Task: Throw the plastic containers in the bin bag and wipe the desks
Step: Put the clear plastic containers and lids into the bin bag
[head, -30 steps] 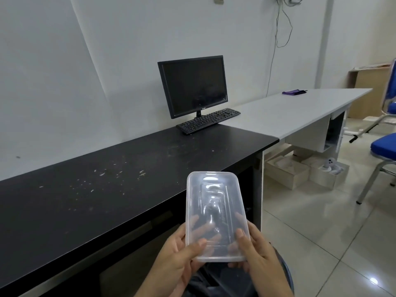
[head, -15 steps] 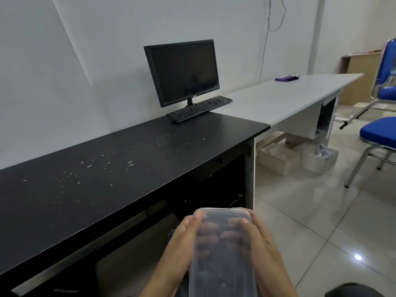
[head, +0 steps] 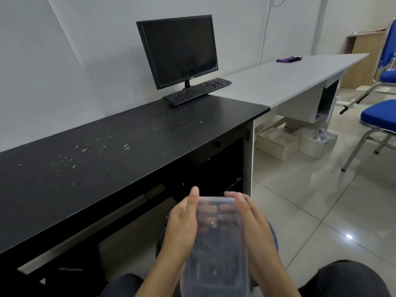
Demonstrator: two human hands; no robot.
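I hold a clear plastic container point(head: 216, 254) low in front of me, tipped away so its far end points to the desk. My left hand point(head: 182, 224) grips its left side and my right hand point(head: 255, 224) grips its right side. Beneath it shows the dark rim of a bin bag point(head: 159, 239), mostly hidden by my hands. The black desk point(head: 107, 159) to the left carries pale crumbs and smears. A white desk point(head: 289, 80) adjoins it on the right, with a purple cloth point(head: 288, 59) at its far end.
A black monitor point(head: 180, 50) and keyboard point(head: 197, 91) stand at the black desk's right end. Cardboard boxes point(head: 278, 144) sit on the tiled floor under the white desk. A blue chair point(head: 379, 112) stands at the right. My knees show at the bottom edge.
The container has gone from upright and raised to tipped forward and lowered between my hands. My view has dipped and shifted, bringing my knees into sight.
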